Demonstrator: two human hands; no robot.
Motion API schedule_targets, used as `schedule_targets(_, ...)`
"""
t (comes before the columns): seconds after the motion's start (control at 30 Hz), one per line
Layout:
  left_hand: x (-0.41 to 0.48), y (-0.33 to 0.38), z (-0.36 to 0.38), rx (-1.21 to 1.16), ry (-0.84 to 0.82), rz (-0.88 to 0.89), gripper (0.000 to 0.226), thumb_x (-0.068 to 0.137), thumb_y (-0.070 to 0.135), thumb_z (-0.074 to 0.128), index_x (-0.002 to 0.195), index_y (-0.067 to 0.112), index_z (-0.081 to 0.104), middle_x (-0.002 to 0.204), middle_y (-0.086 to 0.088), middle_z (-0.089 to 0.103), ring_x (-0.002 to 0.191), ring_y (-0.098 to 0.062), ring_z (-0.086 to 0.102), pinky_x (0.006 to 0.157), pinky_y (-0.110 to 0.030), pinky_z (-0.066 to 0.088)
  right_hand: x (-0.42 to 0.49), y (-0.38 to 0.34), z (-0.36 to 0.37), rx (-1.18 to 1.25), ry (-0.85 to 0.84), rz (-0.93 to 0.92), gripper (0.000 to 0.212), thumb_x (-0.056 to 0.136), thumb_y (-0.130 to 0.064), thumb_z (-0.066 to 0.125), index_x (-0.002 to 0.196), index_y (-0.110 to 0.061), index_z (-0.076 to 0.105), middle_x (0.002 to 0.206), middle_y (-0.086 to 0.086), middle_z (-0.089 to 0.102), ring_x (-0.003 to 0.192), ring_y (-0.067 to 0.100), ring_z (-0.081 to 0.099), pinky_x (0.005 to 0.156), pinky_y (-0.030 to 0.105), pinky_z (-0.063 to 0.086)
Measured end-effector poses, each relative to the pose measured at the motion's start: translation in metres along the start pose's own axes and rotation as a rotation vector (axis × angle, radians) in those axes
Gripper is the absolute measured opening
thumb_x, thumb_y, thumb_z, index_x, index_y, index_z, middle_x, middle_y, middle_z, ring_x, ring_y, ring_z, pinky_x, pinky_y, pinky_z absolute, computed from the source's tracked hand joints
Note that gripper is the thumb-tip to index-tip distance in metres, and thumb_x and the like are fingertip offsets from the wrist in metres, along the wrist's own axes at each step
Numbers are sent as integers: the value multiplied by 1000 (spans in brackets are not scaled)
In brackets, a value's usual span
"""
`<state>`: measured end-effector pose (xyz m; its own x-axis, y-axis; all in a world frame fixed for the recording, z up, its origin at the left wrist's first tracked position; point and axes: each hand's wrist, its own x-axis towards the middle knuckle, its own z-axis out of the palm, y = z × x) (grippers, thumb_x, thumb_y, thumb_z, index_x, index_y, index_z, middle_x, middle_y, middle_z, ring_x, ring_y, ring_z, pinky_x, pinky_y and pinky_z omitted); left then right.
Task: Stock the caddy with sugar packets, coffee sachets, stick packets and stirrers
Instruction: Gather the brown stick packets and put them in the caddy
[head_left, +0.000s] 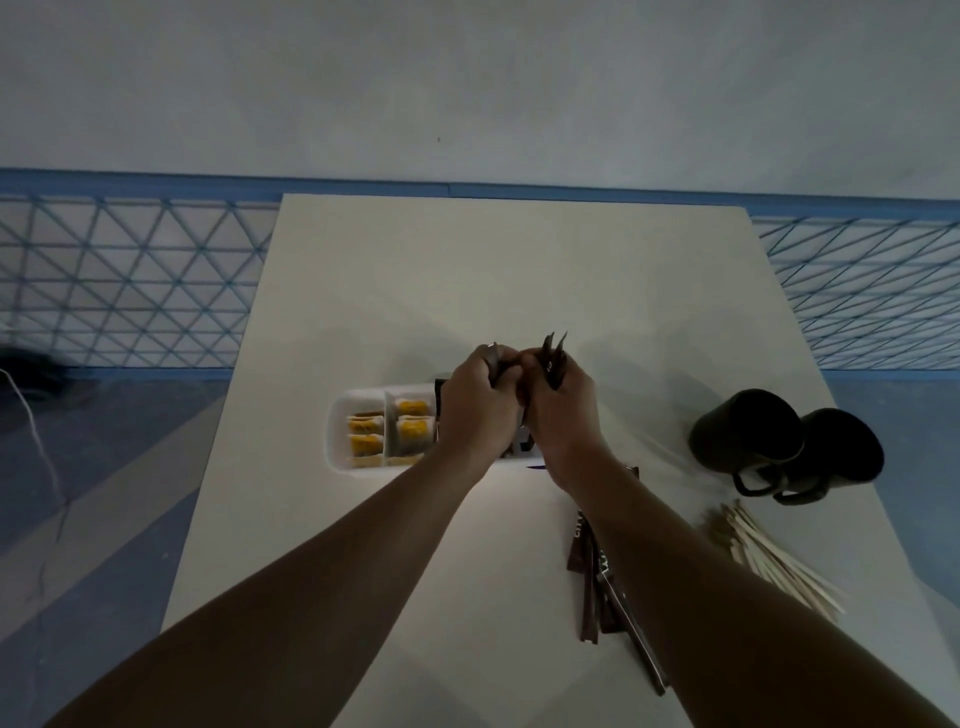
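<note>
Two hands, left hand (480, 410) and right hand (563, 415), grip stick packets (555, 358) pointing away over caddy (340, 431).

I read the table (519, 270) as plain off-white and the caddy (340, 415) as white. The sugar packets (413, 427) inside it are white with yellow patches. The stick packets (589, 587) are dark brown with pale lettering. The stirrers (779, 561) are pale wood, and both mugs (743, 431) look black. A blue triangle lattice (130, 280) on white flanks the table, under a grey-white wall (467, 78).
</note>
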<state>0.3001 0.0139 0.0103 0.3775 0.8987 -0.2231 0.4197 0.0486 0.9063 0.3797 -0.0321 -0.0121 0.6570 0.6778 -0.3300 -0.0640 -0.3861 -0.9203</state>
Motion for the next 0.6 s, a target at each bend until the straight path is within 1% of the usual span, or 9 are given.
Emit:
schedule_targets(0.07, 1, 0, -1, -16, 14, -15, 23, 96, 17, 58, 118, 20, 64, 109, 5, 70, 103, -9, 63, 91, -21, 49, 0, 1, 0, -33, 10, -12, 25, 87, -46, 51, 97, -32, 68, 86, -4, 75, 82, 21, 72, 78, 56, 58)
schedule_targets(0.1, 1, 0, -2, -22, 22, -17, 26, 95, 18, 59, 121, 20, 64, 112, 4, 70, 106, -9, 62, 94, -23, 48, 0, 0, 1, -44, 15, -12, 26, 86, -48, 50, 96, -32, 68, 86, -4, 75, 81, 21, 72, 78, 56, 58)
schedule_targets(0.2, 1, 0, -4, -31, 30, -8, 32, 94, 18, 62, 125, 20, 62, 114, 5, 70, 108, -9, 62, 99, -27, 49, -2, 0, 2, -60, 24, -9, 31, 80, -57, 48, 95, -37, 66, 87, -5, 75, 82, 20, 72, 77, 55, 58)
schedule_targets(0.27, 1, 0, -6, -40, 46, -1, 32, 92, 18, 64, 124, 22, 63, 113, 7, 71, 107, -8, 63, 100, -28, 49, -3, 1, 4, -95, 34, -19, 31, 78, -58, 46, 97, -41, 64, 88, -9, 74, 83, 19, 72, 77, 54, 59)
schedule_targets(0.37, 1, 2, -10, -54, 65, 21, 31, 92, 16, 64, 122, 22, 64, 111, 10, 71, 106, -4, 63, 100, -26, 48, -6, 1, 6, -186, 46, -71, 24, 86, -47, 49, 105, -41, 63, 89, -15, 73, 83, 10, 71, 76, 48, 60)
schedule_targets(0.47, 3, 4, -17, -76, 73, 48, 32, 93, 12, 63, 124, 18, 63, 112, 8, 70, 105, -2, 63, 97, -20, 49, -8, 2, 5, -235, 42, -106, 29, 90, -44, 57, 117, -36, 61, 95, -14, 72, 87, 7, 70, 79, 44, 60)
schedule_targets(0.53, 5, 4, -22, -52, 75, 68, 32, 93, 9, 62, 124, 16, 63, 112, 8, 70, 103, -1, 63, 94, -15, 48, -9, 3, 4, -255, 42, -132, 31, 90, -37, 63, 121, -32, 61, 100, -13, 72, 91, 7, 69, 83, 41, 60)
schedule_targets(0.6, 7, 3, -28, -11, 89, 85, 31, 92, 7, 63, 121, 16, 65, 110, 7, 71, 101, -2, 64, 93, -16, 49, -10, 1, 0, -281, 50, -176, 34, 89, -26, 66, 123, -29, 61, 107, -12, 71, 98, 7, 67, 88, 37, 58)
